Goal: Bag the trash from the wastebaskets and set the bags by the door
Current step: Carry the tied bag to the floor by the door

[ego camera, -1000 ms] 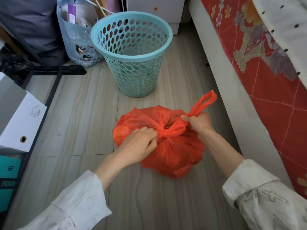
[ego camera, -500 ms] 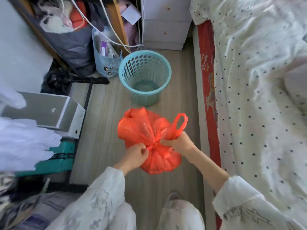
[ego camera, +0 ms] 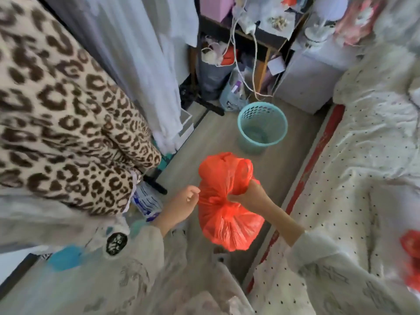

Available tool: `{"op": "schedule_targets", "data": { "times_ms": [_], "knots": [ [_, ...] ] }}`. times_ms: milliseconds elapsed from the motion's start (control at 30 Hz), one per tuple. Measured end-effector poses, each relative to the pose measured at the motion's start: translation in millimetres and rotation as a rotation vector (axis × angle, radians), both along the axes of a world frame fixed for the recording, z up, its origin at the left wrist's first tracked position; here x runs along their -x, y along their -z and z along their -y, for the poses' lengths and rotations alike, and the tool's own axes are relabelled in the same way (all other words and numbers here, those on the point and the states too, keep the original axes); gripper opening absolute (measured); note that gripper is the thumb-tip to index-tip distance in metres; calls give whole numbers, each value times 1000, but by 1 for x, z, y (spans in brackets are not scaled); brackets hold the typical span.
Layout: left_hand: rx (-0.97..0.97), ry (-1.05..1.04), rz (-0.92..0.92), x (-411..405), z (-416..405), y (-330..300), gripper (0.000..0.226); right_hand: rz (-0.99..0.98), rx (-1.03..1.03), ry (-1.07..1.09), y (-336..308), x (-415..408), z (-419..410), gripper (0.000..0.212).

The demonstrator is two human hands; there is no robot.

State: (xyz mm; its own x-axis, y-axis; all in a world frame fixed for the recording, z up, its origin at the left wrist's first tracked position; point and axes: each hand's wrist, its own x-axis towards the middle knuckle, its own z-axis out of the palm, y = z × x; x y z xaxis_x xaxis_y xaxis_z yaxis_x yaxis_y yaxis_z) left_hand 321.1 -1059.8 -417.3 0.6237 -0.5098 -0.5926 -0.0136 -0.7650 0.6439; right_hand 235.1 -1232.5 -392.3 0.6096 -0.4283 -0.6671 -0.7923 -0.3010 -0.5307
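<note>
**Orange bag held off the floor at its knot**

An orange trash bag [ego camera: 227,214] is held in the air between the two hands, above the pale wooden floor [ego camera: 218,137] and in front of the person's knees. The right hand [ego camera: 247,196] is curled tightly round the gathered neck of the bag, at the knot, from the right side. The left hand [ego camera: 181,205] sits just beside the bag's left edge with its fingers loosely curled; whether a fold of plastic is pinched there cannot be told through the blur.

The bag's long axis runs roughly vertical in the view: the full, rounded belly hangs below the grip, toward the person, and the loose handles and upper plastic stand above it, toward the teal wastebasket [ego camera: 262,128]. The wastebasket stands upright on the floor beyond the bag, well apart from it.

A round black patch with white lettering [ego camera: 116,243] is seen at lower left, but the writing cannot be read. A bed with dotted white bedding [ego camera: 363,155] lies along the right.
</note>
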Motion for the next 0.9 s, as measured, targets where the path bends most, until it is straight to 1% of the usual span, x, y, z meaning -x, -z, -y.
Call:
{"op": "schedule_targets", "data": {
  "times_ms": [33,100,167,267,300,367,400,433,467,567,633,700,733,833,900],
  "knots": [
    [6,-58,-8,9,-17,-8,25,-25,4,-73,-7,1,-13,36],
    [26,-174,-28,28,-55,-21,24,-88,47,-257,-21,3,-43,35],
    [41,-283,-59,49,-96,-34,21,-99,96,-419,-34,3,-78,34],
    [123,-563,-74,81,-159,-43,3,-68,99,-560,-50,2,-138,44],
    [151,-668,-68,92,-180,-47,4,-62,93,-609,-53,2,-159,40],
    [178,-808,-56,118,-226,-55,9,-55,95,-727,-59,2,-205,31],
    [195,-874,-52,131,-250,-61,15,-48,103,-798,-63,2,-231,32],
    [205,-951,-55,144,-276,-64,18,-32,111,-876,-67,4,-258,36],
    [236,-1028,-44,157,-303,-68,15,-18,111,-948,-71,5,-286,40],
    [234,-1203,-23,198,-386,-67,12,7,91,-1125,-76,15,-378,41],
    [234,-1295,-3,226,-446,-65,17,15,85,-1224,-77,25,-447,35],
    [232,-1381,37,257,-511,-64,15,39,56,-1317,-75,37,-520,25],
    [227,-1430,58,273,-542,-65,14,56,44,-1374,-74,44,-556,23],
    [181,-1630,124,320,-631,-80,24,96,16,-1548,-72,64,-662,16],
    [164,-1777,198,350,-684,-89,21,130,-37,-1643,-77,77,-728,19]
  ]
}}
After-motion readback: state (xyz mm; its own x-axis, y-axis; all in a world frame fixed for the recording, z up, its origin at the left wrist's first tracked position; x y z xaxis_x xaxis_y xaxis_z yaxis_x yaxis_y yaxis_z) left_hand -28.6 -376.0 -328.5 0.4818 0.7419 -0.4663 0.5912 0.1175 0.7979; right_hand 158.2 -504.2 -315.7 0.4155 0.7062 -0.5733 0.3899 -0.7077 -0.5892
